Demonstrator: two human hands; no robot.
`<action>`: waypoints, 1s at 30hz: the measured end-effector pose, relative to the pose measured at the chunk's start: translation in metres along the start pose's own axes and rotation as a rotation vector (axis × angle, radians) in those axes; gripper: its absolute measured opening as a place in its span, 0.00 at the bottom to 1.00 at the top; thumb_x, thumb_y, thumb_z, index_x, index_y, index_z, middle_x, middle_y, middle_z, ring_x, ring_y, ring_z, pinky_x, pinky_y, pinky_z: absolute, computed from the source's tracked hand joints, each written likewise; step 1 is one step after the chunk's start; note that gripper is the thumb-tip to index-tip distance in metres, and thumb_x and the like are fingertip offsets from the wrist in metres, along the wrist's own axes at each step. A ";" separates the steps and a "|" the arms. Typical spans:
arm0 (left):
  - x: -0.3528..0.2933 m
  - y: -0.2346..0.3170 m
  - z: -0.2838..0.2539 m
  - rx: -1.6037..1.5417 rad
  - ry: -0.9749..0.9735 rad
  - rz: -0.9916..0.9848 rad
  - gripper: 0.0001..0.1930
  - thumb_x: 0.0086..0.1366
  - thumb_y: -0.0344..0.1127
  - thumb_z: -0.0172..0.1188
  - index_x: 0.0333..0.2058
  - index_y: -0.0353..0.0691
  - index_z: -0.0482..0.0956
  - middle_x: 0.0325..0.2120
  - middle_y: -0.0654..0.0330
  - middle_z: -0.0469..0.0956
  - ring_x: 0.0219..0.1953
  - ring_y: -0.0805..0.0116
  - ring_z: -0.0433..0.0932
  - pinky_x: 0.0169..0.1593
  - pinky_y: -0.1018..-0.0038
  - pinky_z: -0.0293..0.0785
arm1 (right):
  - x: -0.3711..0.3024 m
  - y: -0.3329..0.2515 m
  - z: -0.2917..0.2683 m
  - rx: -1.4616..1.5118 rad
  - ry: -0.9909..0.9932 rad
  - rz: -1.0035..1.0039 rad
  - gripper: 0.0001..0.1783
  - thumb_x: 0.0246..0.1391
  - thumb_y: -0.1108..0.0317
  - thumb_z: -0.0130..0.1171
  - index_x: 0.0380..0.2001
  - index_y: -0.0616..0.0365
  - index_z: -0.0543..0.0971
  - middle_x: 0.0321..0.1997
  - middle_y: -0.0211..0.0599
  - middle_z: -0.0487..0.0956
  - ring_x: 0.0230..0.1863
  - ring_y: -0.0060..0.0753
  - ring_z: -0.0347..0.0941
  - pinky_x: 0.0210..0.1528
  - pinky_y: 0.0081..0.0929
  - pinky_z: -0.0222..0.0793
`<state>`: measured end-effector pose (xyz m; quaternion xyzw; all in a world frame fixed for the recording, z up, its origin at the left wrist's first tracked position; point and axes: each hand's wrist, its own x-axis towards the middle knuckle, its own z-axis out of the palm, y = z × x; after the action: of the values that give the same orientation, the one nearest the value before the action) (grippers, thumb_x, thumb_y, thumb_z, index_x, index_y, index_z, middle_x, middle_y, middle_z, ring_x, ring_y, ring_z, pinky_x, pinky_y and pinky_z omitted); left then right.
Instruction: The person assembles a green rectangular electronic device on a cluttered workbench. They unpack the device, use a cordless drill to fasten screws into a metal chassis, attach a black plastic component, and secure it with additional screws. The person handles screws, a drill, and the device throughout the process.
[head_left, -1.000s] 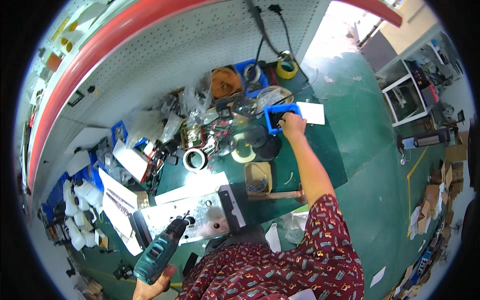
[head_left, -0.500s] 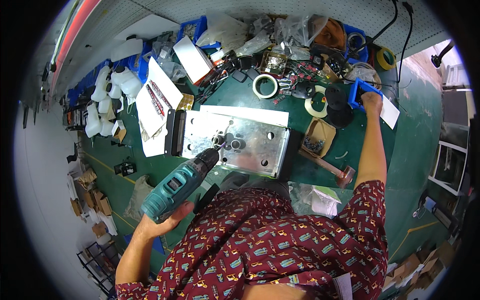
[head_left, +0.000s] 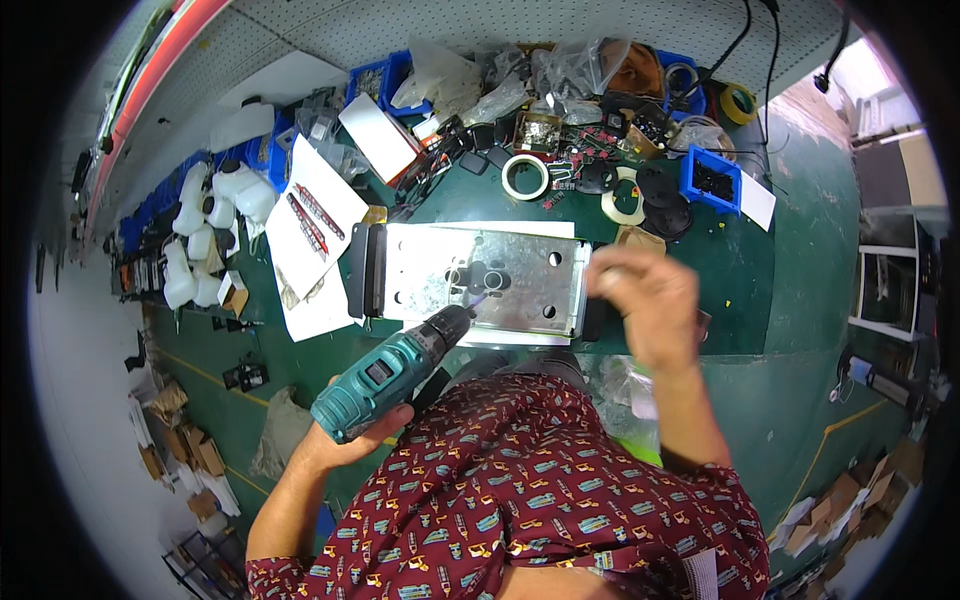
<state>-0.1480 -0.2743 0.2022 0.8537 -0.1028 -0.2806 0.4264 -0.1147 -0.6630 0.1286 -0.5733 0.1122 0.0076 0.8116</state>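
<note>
Drill slants above round-holed metal panel.

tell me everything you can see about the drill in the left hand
The drill has a teal housing, apparently plastic, with black parts and a small dark rectangle on its upward-facing side. At the front is a dark chuck with a slim bit. The left hand grips it near the rear. It slants up and to the right in the picture, its tip over the shiny metal panel; whether the bit touches the panel or is spinning, I cannot tell.
</note>
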 end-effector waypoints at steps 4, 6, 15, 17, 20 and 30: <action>0.001 -0.002 -0.004 -0.041 -0.072 -0.011 0.06 0.65 0.29 0.71 0.38 0.41 0.83 0.30 0.66 0.81 0.32 0.71 0.80 0.38 0.70 0.76 | -0.035 0.059 0.052 0.410 0.011 0.265 0.10 0.64 0.78 0.64 0.48 0.66 0.84 0.47 0.44 0.87 0.48 0.35 0.86 0.49 0.32 0.87; 0.001 -0.005 -0.005 -0.035 -0.073 0.038 0.06 0.64 0.28 0.72 0.38 0.41 0.83 0.30 0.66 0.81 0.33 0.71 0.80 0.38 0.70 0.76 | -0.038 0.082 0.061 0.607 0.036 0.389 0.12 0.65 0.75 0.65 0.50 0.63 0.82 0.50 0.44 0.86 0.51 0.39 0.86 0.52 0.35 0.86; -0.001 -0.017 -0.009 -0.050 -0.076 0.115 0.14 0.62 0.35 0.76 0.44 0.39 0.84 0.33 0.56 0.85 0.34 0.59 0.84 0.40 0.65 0.80 | -0.049 0.109 0.079 0.892 0.072 0.577 0.09 0.66 0.71 0.65 0.48 0.57 0.82 0.51 0.43 0.85 0.55 0.41 0.83 0.60 0.39 0.82; 0.001 -0.014 -0.010 -0.072 -0.088 0.104 0.15 0.62 0.35 0.76 0.46 0.39 0.84 0.35 0.55 0.86 0.34 0.58 0.85 0.40 0.64 0.80 | -0.049 0.111 0.081 0.895 0.077 0.568 0.09 0.67 0.70 0.65 0.49 0.57 0.83 0.51 0.41 0.85 0.53 0.39 0.84 0.59 0.38 0.82; 0.003 -0.019 -0.013 -0.008 -0.125 0.128 0.16 0.61 0.35 0.76 0.46 0.39 0.85 0.35 0.55 0.86 0.35 0.57 0.85 0.41 0.64 0.80 | -0.048 0.112 0.084 0.896 0.082 0.554 0.10 0.67 0.69 0.65 0.49 0.56 0.83 0.51 0.39 0.85 0.52 0.36 0.84 0.58 0.36 0.83; 0.021 -0.011 -0.029 0.128 -0.234 0.197 0.22 0.54 0.31 0.74 0.47 0.29 0.81 0.34 0.49 0.85 0.33 0.46 0.87 0.39 0.63 0.82 | -0.045 0.112 0.086 0.883 0.042 0.720 0.09 0.69 0.65 0.63 0.49 0.53 0.83 0.50 0.37 0.86 0.51 0.32 0.82 0.57 0.35 0.82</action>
<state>-0.1154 -0.2569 0.1996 0.8265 -0.2526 -0.3280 0.3815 -0.1594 -0.5396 0.0608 -0.1053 0.3090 0.2246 0.9181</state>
